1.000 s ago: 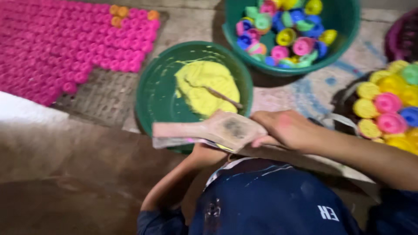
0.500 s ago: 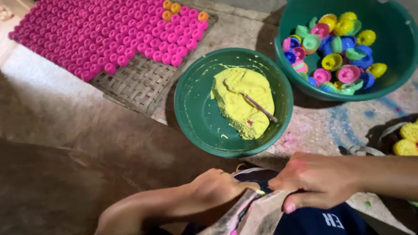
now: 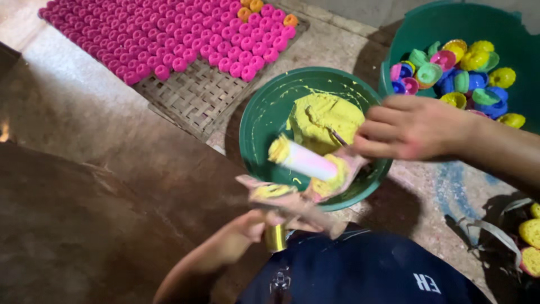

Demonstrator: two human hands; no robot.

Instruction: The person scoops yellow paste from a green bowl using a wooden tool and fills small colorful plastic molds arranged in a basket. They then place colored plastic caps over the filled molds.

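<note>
Hands both closed: right hand (image 3: 413, 126) pinching the paste-tipped pale cylinder (image 3: 301, 159), long axis slanting out over the green bowl (image 3: 256, 121) of yellow paste (image 3: 326, 115); left hand (image 3: 247, 228), lower and nearer, gripping a smeared scraper (image 3: 281, 197).
</note>
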